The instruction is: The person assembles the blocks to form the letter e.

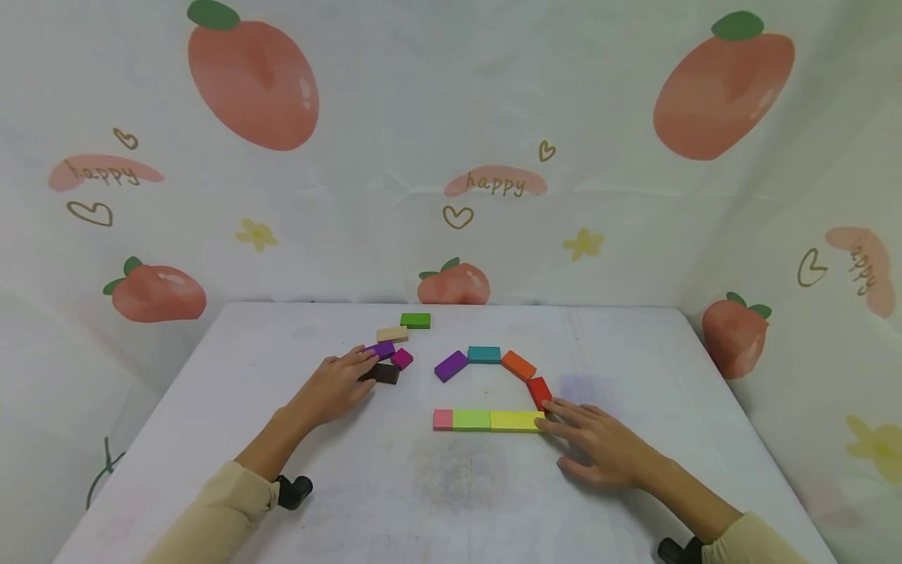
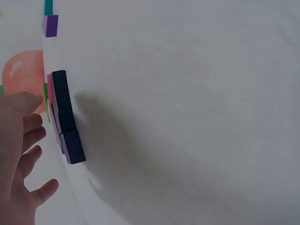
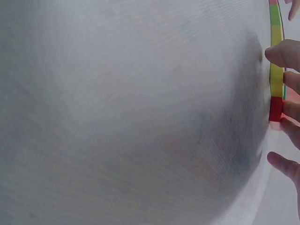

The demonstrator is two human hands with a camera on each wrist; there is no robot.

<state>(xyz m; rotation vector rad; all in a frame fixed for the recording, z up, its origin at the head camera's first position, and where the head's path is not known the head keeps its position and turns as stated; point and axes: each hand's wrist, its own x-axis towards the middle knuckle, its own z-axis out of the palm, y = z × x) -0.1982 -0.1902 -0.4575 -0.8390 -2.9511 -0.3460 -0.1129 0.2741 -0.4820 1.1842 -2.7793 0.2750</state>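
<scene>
My left hand [image 1: 334, 389] reaches over a loose group of blocks on the left, its fingers over a purple block [image 1: 385, 349] and beside a black block [image 1: 385, 374]. A small magenta block [image 1: 402, 359] lies close by. In the left wrist view, a dark blue block [image 2: 75, 147] sits end to end with the black one. With extended fingers, my right hand [image 1: 606, 446] touches the red block [image 1: 539, 392] at the lower right of an arc. Its index finger is at the right end of a yellow block [image 1: 514, 421].
The arc continues with orange [image 1: 518, 365], teal [image 1: 484, 356] and purple [image 1: 451, 366] blocks. Below it, a light green block [image 1: 471, 421] and a pink block [image 1: 443, 421] line up with the yellow. Cream [image 1: 391, 334] and green [image 1: 416, 320] blocks lie near the white table's back edge.
</scene>
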